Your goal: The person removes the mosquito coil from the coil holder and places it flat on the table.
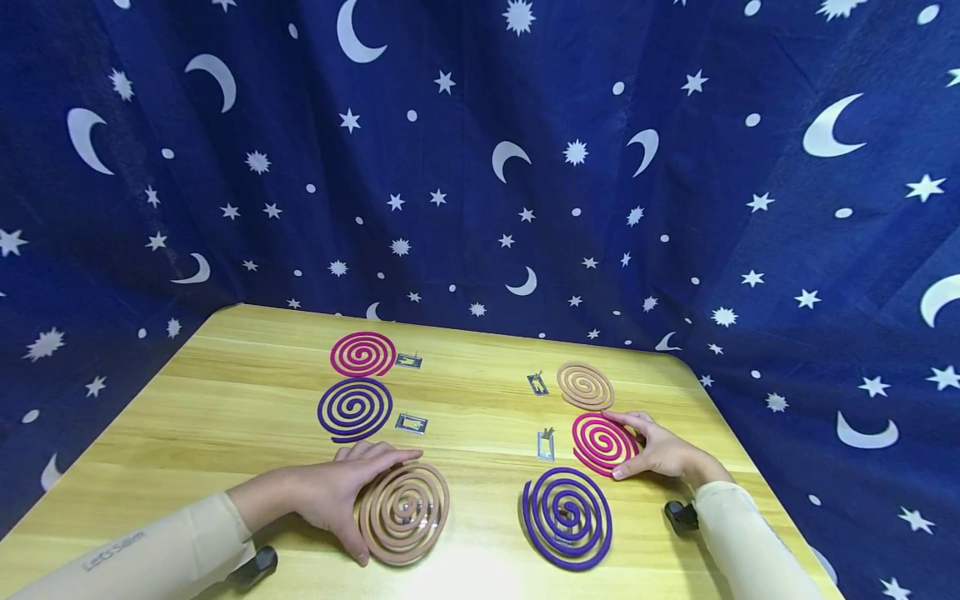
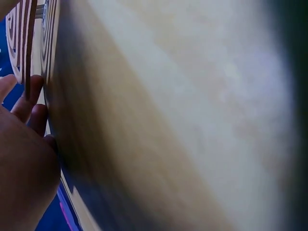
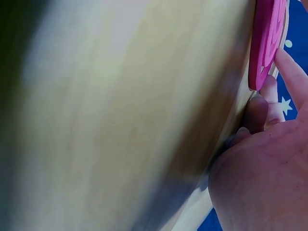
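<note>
My left hand (image 1: 333, 496) grips the rim of a tan mosquito coil (image 1: 406, 510), thumb at the near side and fingers at the far side. A metal stand glints through its rings. In the left wrist view this coil (image 2: 20, 43) is raised over the tabletop. On the right, my right hand (image 1: 663, 454) pinches the edge of a bright pink mosquito coil (image 1: 602, 442) between thumb and fingers. The right wrist view shows that pink coil (image 3: 265, 43) edge-on, low over the table. In front of it, a purple coil (image 1: 567, 515) sits over another metal stand.
At the left lie a magenta coil (image 1: 363, 355) and a purple coil (image 1: 354, 408), with metal stands (image 1: 408, 361) (image 1: 411, 423) beside them. Another tan coil (image 1: 586, 385) lies back right, near two stands (image 1: 537, 384) (image 1: 546, 445). A starry blue curtain (image 1: 480, 167) borders the wooden table (image 1: 480, 358).
</note>
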The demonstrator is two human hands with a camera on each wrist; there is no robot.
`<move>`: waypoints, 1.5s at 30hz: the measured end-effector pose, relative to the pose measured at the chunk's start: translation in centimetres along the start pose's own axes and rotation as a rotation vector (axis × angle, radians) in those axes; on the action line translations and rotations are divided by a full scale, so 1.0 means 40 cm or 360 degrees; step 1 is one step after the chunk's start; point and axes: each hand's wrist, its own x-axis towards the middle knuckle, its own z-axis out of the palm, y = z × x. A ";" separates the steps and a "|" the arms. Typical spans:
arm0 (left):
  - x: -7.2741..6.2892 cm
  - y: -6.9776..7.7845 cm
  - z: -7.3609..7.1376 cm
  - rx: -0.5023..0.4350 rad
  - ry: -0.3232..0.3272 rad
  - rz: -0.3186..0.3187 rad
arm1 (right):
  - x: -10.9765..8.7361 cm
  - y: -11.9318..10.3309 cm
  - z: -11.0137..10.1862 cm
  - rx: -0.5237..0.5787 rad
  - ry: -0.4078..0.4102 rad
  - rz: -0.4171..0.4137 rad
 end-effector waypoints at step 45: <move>-0.029 -0.001 -0.048 -0.0432 0.0095 0.0013 | 0.000 0.004 -0.002 -0.0021 -0.0002 0.0031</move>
